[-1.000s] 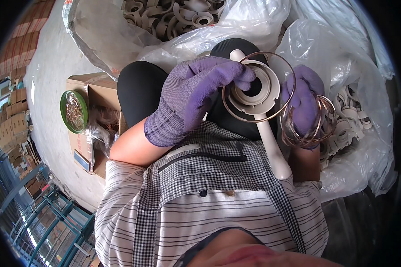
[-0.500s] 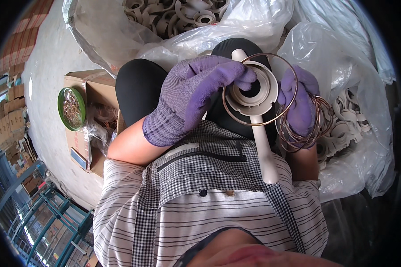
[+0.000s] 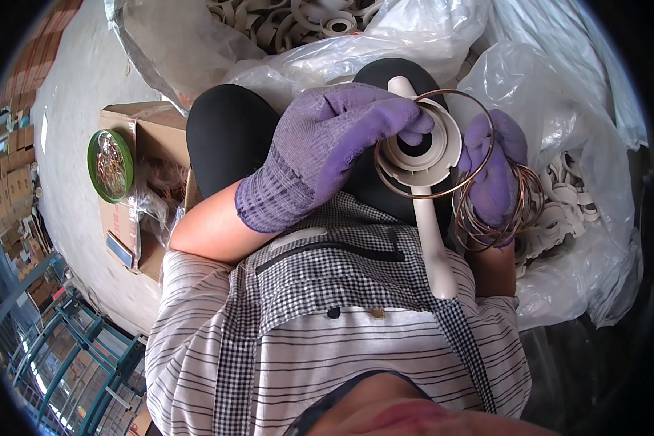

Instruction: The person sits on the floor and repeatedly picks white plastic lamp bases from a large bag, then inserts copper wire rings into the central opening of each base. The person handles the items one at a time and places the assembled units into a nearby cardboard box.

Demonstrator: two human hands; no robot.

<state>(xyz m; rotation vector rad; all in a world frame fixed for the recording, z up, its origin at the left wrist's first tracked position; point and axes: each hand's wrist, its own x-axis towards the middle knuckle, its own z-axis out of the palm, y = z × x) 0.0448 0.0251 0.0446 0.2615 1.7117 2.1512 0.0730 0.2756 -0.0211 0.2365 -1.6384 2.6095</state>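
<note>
A beige plastic part (image 3: 434, 253) with a round stepped cup and a long handle is in front of my lap. My left hand (image 3: 334, 142), in a purple-grey glove, is closed on it, with the fingertips at the dark centre opening. One large copper-coloured wire ring (image 3: 450, 91) loops around the cup in view; whether it is seated on the part is unclear. Its right side passes in front of my right hand (image 3: 491, 189), also gloved, which is closed around a bundle of similar wire rings (image 3: 532, 196). The right fingers' exact grip is partly hidden.
Clear plastic bags (image 3: 429, 43) with beige plastic parts (image 3: 291, 22) stand ahead and at the right. Left of my knee, an open cardboard box (image 3: 163, 138) contains coppery pieces, and a green round dish (image 3: 94, 163) of wire bits sits on its edge. Blue-green metal racks (image 3: 80, 349) stand farther left.
Both hands, the plastic part and the ring have shifted slightly right in the picture, as the surroundings shift a little too. Both grips look the same.
</note>
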